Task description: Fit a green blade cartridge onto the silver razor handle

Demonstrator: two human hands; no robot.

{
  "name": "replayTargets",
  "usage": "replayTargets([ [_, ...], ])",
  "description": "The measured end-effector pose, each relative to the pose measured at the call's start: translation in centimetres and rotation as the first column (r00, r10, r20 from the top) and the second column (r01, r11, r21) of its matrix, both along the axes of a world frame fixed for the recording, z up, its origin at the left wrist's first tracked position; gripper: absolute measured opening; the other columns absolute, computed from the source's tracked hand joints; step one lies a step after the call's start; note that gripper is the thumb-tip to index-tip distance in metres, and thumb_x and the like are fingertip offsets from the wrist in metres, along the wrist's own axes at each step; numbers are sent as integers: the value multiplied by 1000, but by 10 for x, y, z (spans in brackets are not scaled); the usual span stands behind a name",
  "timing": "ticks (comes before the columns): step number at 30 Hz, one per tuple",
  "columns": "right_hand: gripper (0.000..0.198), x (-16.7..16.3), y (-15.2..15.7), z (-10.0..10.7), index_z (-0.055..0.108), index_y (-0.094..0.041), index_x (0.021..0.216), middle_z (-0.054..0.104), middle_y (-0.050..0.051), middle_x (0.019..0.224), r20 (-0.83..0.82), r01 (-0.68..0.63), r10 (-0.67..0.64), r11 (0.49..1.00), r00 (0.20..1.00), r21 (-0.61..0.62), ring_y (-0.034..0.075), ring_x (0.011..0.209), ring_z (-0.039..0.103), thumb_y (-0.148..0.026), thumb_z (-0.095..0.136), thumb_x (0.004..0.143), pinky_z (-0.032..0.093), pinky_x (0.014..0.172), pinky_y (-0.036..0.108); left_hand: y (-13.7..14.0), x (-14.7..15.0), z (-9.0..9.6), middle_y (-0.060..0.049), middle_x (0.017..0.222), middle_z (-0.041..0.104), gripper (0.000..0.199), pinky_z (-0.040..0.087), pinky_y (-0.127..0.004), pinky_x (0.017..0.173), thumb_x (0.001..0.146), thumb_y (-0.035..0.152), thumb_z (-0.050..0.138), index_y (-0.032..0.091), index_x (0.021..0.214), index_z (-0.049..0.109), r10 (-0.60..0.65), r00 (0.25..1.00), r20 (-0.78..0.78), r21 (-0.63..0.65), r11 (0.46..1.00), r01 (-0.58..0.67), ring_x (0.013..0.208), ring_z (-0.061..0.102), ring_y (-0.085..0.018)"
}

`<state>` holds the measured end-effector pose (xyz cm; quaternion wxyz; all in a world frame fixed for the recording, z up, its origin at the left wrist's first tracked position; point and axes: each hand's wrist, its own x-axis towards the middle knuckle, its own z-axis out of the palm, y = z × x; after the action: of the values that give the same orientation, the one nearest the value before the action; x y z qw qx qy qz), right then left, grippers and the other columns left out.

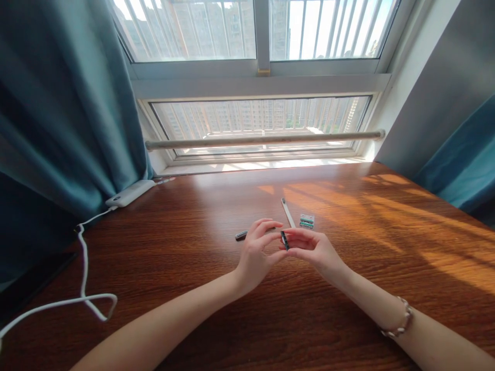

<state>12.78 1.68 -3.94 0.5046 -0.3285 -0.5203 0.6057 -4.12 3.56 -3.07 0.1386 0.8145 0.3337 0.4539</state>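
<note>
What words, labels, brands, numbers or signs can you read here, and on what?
No text can be read.
Black piece between left hand and right hand: too small to read.
Dark item partly behind the left hand: too small, blurred.
Small case: too small.
White device: dark mark, unreadable.

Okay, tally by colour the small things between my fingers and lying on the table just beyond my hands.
Mainly dark: 2 (held piece; slim object partly behind your left hand)
Pale: 1 (stick)
Clear and green: 1 (case)
Total: 4
</note>
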Motion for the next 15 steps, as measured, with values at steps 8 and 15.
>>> replayTargets([
  [8,45,0,-1,-6,56,-22,109,66,3,94,164,14,-36,991,986,132,17,85,63,-18,68,67,51,81,32,1,-1,-2,-7,107,57,27,34,-43,96,71,24,64,23,98,62,-103,993,-51,-122,988,96,109,43,-23],
  [15,42,2,-4,-5,55,-19,110,65,1,77,403,126,-332,880,853,458,13,63,62,-16,63,69,54,64,26,-3,-2,9,-8,106,56,16,42,-34,90,79,24,54,16,88,64,-204,944,260,-551,771,319,101,52,-19],
])
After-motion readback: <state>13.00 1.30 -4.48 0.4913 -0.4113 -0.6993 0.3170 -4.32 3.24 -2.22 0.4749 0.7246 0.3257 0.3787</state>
